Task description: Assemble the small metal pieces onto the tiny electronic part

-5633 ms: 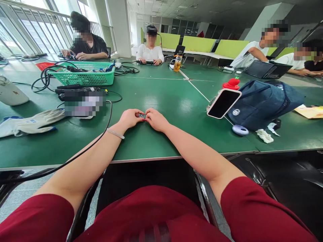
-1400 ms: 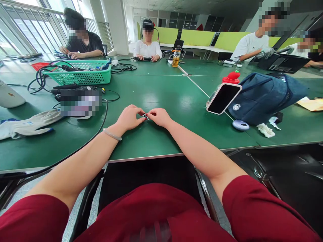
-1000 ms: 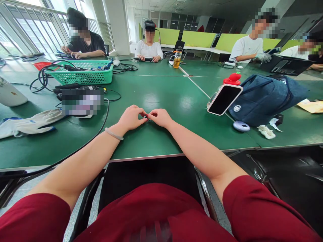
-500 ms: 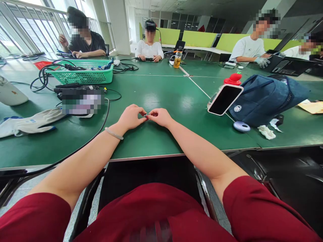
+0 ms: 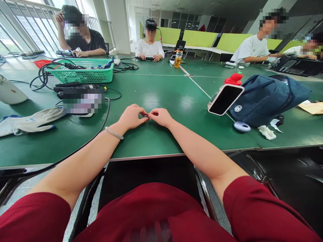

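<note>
Just above the green tabletop [image 5: 151, 141], my left hand [image 5: 130, 116] and my right hand [image 5: 161, 117] meet at their fingertips. Between them is a small, shiny, silvery metal piece [image 5: 146, 116], mostly covered by the fingers and too small to name. The left thumb and fingers pinch it from one side. From the other side, my right thumb and forefinger are closed on it too. A pale bangle [image 5: 114, 133] circles my left wrist.
To the left lie work gloves [image 5: 32, 121], a black cable [image 5: 83, 148] and a green basket [image 5: 83, 71] of cords. On the right are a propped phone [image 5: 225, 99], a blue bag [image 5: 267, 97], a purple round case [image 5: 241, 126] and crumpled tissue [image 5: 266, 132]. Several people sit around the table.
My fingertips have shifted slightly around the small metal piece, while both arms stay in place. A person at the left has raised a hand to the head; one at the right has leaned further right.
</note>
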`<action>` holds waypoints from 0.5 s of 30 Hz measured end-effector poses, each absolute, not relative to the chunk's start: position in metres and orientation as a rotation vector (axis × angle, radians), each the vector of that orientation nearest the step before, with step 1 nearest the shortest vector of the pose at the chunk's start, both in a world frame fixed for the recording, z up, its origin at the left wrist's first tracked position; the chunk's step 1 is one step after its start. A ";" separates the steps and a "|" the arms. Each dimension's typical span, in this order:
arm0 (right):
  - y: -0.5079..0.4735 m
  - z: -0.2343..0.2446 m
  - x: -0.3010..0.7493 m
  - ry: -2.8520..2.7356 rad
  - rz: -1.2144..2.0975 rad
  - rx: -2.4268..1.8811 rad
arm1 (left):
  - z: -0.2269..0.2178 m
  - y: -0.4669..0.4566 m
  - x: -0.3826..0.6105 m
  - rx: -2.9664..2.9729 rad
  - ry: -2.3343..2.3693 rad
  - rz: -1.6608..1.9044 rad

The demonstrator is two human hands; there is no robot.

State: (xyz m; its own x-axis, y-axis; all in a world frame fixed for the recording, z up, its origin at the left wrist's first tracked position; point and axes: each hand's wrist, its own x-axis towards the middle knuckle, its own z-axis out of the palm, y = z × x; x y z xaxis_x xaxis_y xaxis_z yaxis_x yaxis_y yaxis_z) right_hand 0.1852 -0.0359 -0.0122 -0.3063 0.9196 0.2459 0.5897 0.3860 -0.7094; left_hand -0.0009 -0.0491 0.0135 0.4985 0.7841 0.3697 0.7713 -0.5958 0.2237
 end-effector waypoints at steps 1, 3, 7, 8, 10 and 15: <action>-0.036 -0.012 0.185 -2.014 0.669 -1.299 | 0.014 -0.049 -0.001 2.696 1.393 0.684; -0.036 -0.012 0.185 -2.014 0.655 -1.311 | 0.014 -0.049 0.000 2.697 1.390 0.680; -0.037 -0.010 0.184 -2.023 0.623 -1.300 | 0.014 -0.050 0.000 2.698 1.389 0.695; -0.038 -0.009 0.184 -2.021 0.625 -1.295 | 0.015 -0.050 0.000 2.694 1.394 0.699; -0.038 -0.008 0.185 -1.993 0.629 -1.271 | 0.015 -0.050 0.000 2.684 1.413 0.702; -0.039 -0.005 0.187 -1.951 0.500 -1.130 | 0.015 -0.050 -0.001 2.669 1.430 0.712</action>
State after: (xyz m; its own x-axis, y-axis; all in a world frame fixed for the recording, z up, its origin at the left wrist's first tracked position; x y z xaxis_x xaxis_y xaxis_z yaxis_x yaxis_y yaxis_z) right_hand 0.1869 -0.0391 -0.0049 -0.2730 0.8518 0.4472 0.5317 0.5210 -0.6677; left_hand -0.0009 -0.0497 0.0147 0.4726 0.7959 0.3783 0.7817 -0.5768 0.2370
